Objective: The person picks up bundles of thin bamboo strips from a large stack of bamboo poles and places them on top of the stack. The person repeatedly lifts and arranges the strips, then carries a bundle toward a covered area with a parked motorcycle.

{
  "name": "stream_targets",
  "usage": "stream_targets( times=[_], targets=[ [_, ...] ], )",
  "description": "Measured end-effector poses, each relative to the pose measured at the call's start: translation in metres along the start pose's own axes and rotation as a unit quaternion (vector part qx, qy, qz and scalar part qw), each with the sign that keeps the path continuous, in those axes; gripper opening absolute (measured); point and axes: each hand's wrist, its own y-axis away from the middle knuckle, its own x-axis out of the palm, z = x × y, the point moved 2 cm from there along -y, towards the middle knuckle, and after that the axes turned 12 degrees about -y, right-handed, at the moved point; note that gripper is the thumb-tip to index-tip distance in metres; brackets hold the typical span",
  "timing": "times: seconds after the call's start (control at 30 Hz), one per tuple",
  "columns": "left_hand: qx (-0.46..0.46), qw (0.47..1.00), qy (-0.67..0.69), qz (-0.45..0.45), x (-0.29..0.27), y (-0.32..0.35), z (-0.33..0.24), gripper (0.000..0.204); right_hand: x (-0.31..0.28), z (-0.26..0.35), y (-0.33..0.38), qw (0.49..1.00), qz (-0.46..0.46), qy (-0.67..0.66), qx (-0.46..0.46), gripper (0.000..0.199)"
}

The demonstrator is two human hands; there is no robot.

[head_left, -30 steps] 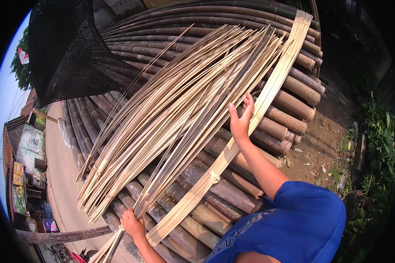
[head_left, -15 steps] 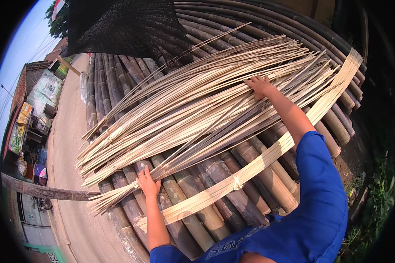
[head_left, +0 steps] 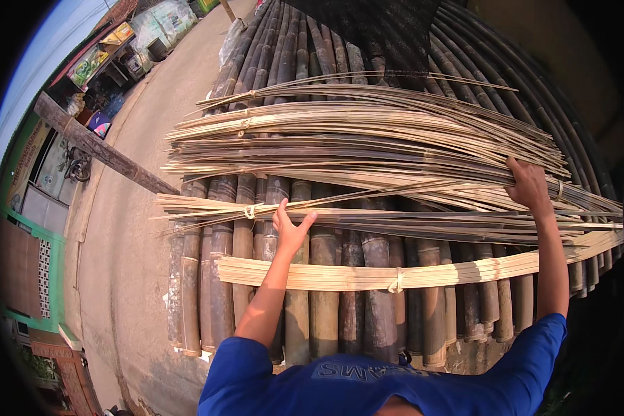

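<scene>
Reaching out with both arms, the person in the blue shirt [head_left: 367,388] is leaning over a big stack of thick bamboo poles [head_left: 340,305]. The poles are lying side by side, so they are making a flat bed for the thin stuff on top. Long thin bamboo strips [head_left: 367,139] are lying across the poles, from one side to the other, and that way they are not slipping down between them.

The left hand [head_left: 289,229] is touching the near edge of a small bundle of strips [head_left: 409,216]. Its fingers are spread and bent over the strips, pressing more than squeezing, so it is not closing around anything. A pale tie [head_left: 249,211] is going around that bundle just beside the hand, keeping the strips together.

The right hand [head_left: 528,186] is far out on the other side. Its fingers are curling over the strips there, and it looks like it is gripping them.

Both arms are stretching forward and going wide apart, likely because the strips are so long.

A wide band of light yellow strips [head_left: 423,276] is lying nearer to the person, with its own tie in the middle. A dusty road [head_left: 118,277] is running along the left.
</scene>
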Motion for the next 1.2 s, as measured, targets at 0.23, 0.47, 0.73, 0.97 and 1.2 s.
stream_targets(
  times=[0.23, 0.47, 0.73, 0.97, 1.2],
  targets=[
    [-0.108, 0.754, 0.631, 0.146, 0.047, 0.022, -0.145, 0.120, -0.202, 0.113, 0.032, 0.973, -0.182, 0.130, -0.065, 0.041],
    [0.024, 0.540, 0.835, 0.102, -0.057, 0.045, -0.256, 0.048, -0.248, 0.161, 0.121, 0.962, -0.214, 0.163, -0.040, 0.033],
    [0.041, 0.565, 0.808, 0.163, -0.045, 0.168, -0.325, 0.040, -0.210, 0.102, 0.261, 0.982, -0.105, -0.054, 0.146, 0.036],
    [0.068, 0.590, 0.772, 0.228, -0.037, 0.219, -0.360, 0.051, -0.148, 0.109, 0.359, 0.946, -0.096, -0.190, 0.245, 0.054],
    [0.067, 0.679, 0.699, 0.214, -0.023, 0.242, -0.349, 0.044, -0.081, 0.171, 0.421, 0.815, 0.021, -0.486, 0.314, 0.061]
  ],
)
